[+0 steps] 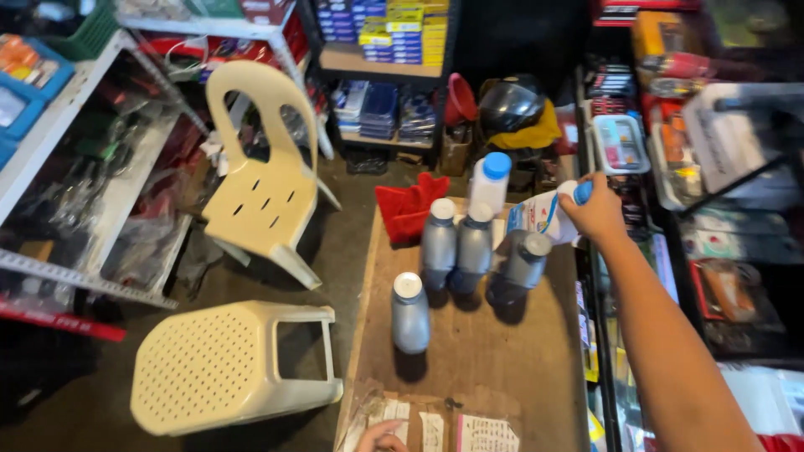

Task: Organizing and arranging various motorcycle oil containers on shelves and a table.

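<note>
My right hand (596, 209) reaches forward along the right side and grips a white bottle with a blue cap (543, 216), held tilted on its side above the wooden board (477, 351). Just under it stands a leaning grey bottle (521, 268). Two more grey bottles with white caps (456, 244) stand upright beside it, and a lone one (410, 311) stands nearer to me. A second white bottle with a blue cap (489, 186) stands upright behind them. Only the fingertips of my left hand (381, 437) show at the bottom edge, on paper sheets (469, 431).
A red cloth (408, 209) lies at the board's far end. A cream plastic chair (264, 176) and a cream stool (226, 364) stand on the floor to the left. Metal shelving lines the left side; crowded goods racks line the right and back.
</note>
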